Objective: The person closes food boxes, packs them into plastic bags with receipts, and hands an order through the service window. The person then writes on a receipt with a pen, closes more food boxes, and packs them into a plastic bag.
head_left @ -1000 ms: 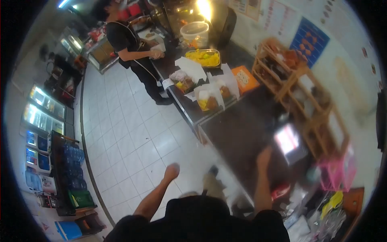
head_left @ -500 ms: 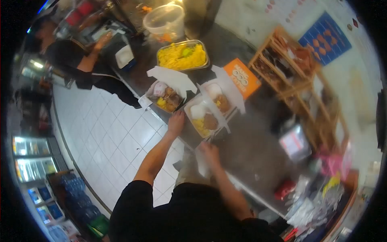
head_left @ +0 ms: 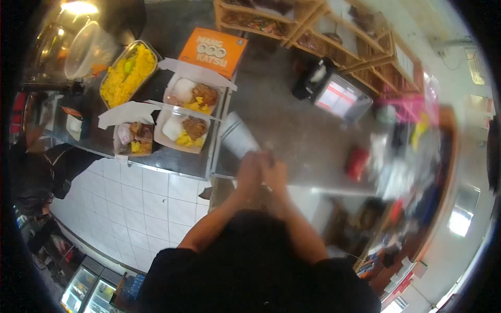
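My left hand (head_left: 249, 171) is closed at the lower end of a white paper slip (head_left: 238, 136) with dark printed lines, which slants up over the counter. Close against it on the right, my right hand (head_left: 275, 173) is closed too. A small dark thing shows at its fingertips, too blurred to name. Left of the slip, an open takeout box (head_left: 180, 145) holds white rice, yellow food and a browned piece. Behind it is a similar box (head_left: 168, 96). Farther left, a third open box (head_left: 121, 148) holds a wrapped packet with browned and yellow food.
A tray of yellow rice (head_left: 128, 75) and a clear tub (head_left: 81, 52) stand at the back left, near an orange box (head_left: 213, 52). Wooden racks (head_left: 313, 39) line the back. Plastic bags (head_left: 396, 161) lie right. Another person (head_left: 44, 169) is at the left.
The view has swung right. My hands, apart beside the food boxes before, are now together right of them with the paper slip. The boxes stay open on the counter.
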A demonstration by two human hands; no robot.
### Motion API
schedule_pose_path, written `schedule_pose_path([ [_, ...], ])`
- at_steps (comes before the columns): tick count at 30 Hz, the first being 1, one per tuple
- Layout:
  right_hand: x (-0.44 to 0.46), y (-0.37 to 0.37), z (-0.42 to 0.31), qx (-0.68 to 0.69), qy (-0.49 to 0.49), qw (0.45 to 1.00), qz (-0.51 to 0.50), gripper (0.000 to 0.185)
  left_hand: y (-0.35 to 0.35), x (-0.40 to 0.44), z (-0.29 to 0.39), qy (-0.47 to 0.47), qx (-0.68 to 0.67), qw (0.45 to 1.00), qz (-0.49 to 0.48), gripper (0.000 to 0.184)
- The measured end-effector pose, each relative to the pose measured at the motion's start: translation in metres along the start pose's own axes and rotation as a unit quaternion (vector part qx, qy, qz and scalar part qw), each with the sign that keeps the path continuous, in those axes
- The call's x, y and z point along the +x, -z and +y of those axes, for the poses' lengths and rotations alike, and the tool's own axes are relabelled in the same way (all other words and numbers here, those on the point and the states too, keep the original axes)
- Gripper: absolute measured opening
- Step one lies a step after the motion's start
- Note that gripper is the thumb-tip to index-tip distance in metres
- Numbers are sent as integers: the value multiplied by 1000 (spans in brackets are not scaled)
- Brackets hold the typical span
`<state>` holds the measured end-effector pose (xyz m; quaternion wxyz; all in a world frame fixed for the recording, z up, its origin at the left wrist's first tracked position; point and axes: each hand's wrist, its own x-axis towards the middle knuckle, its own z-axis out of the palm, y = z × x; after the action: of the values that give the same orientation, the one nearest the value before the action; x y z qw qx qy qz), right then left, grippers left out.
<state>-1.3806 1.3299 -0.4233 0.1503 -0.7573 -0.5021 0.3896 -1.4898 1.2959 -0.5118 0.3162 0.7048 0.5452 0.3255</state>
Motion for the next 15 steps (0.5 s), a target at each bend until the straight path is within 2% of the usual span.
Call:
schedule_pose_path([
  [1,5,21,32,12,-11,999,31,42,-7,26,27,-88,-72,992,50,41],
  [2,15,34,84,4,12,996,91,42,-33,41,49,-40,30,999,-18,37],
  [3,20,47,130,-3,34,988,151,42,-96,33,43,-51,128,989,-51,36],
  [4,18,73,141,-7,32,988,148,42,-129,29,45,-55,176,980,-69,35],
  [5,16,101,142,19,-27,990,135,40,-161,26,48,-62,223,969,-86,35],
  [6,15,125,150,44,-87,988,121,38,-161,31,70,-44,264,955,-125,34],
  [7,21,132,171,23,-83,990,114,39,-160,36,90,-27,304,938,-165,34],
  [8,27,140,192,1,-78,991,106,39,-162,38,101,-25,306,936,-171,34],
  [10,30,138,220,-155,-7,986,62,43,-160,31,112,21,261,949,-174,39],
  [11,33,132,237,-145,-16,988,56,43,-154,32,113,37,226,949,-216,44],
  [12,38,124,254,-48,-3,989,138,48,-146,37,111,37,233,945,-227,44],
  [13,44,116,266,49,8,974,219,54,-138,47,108,47,200,960,-189,44],
  [14,47,119,262,56,-3,975,215,54,-132,56,104,57,165,973,-152,45],
  [15,47,130,243,106,-93,969,204,55,-129,68,95,57,140,981,-119,48],
])
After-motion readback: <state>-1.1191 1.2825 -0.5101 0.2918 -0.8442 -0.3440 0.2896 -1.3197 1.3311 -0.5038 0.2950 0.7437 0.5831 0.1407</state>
